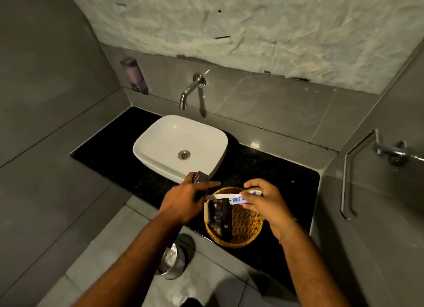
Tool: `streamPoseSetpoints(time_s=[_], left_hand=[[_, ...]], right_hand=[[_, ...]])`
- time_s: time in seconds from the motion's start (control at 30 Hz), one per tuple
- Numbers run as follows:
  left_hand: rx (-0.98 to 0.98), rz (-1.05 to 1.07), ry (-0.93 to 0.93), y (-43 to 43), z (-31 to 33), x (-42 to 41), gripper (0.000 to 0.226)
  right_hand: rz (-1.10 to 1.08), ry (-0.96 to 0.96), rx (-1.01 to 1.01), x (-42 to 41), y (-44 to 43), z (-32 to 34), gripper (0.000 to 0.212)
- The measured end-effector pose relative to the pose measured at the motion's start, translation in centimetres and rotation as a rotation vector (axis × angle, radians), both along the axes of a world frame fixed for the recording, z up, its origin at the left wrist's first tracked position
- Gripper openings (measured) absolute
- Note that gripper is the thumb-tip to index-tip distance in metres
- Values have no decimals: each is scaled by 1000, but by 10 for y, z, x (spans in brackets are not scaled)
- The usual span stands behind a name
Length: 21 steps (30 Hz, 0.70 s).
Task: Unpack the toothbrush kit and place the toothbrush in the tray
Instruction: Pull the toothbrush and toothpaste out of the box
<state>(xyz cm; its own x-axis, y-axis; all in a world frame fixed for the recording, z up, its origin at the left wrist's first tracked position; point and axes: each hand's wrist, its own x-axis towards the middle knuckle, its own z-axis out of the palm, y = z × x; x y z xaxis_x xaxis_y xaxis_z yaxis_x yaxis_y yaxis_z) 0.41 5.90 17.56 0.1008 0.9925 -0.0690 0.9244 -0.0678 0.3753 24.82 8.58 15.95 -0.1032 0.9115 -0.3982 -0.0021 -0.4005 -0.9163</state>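
Observation:
A round woven wicker tray sits on the black counter near its front edge. My left hand is closed on a dark purple kit box, held just left of the tray. Just above the tray's far rim, my right hand grips a white wrapped toothbrush with a small blue-and-white tube against it. The wrapped end points left toward my left hand. Inside the tray lie dark boxes and a pale stick-like item.
A white basin stands on the black counter behind my hands, under a wall tap. A soap dispenser hangs on the left wall. A steel bin stands on the floor below. A metal rail is on the right wall.

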Motion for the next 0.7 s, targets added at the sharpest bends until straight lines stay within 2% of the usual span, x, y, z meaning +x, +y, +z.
streamPoseSetpoints(time_s=[0.13,0.27,0.4,0.57,0.7], left_hand=[[-71,-26,2,5,-12,-1,37],[-97,59,-177,9,-35,-20,41],[-138,300,-288,-3,-67,-63,50],[-143,642,-534,-43,-116,-135,52],[-160,931,-653,-72,-162,-190,68]], right_hand=[[58,-83,16,-6,0,-4,16],[60,-148,-2,-16,5,-8,15],[137,-210,-19,-43,12,-17,12],[213,-230,-53,-102,21,-35,10],[294,-301,-55,-151,20,-62,11]])
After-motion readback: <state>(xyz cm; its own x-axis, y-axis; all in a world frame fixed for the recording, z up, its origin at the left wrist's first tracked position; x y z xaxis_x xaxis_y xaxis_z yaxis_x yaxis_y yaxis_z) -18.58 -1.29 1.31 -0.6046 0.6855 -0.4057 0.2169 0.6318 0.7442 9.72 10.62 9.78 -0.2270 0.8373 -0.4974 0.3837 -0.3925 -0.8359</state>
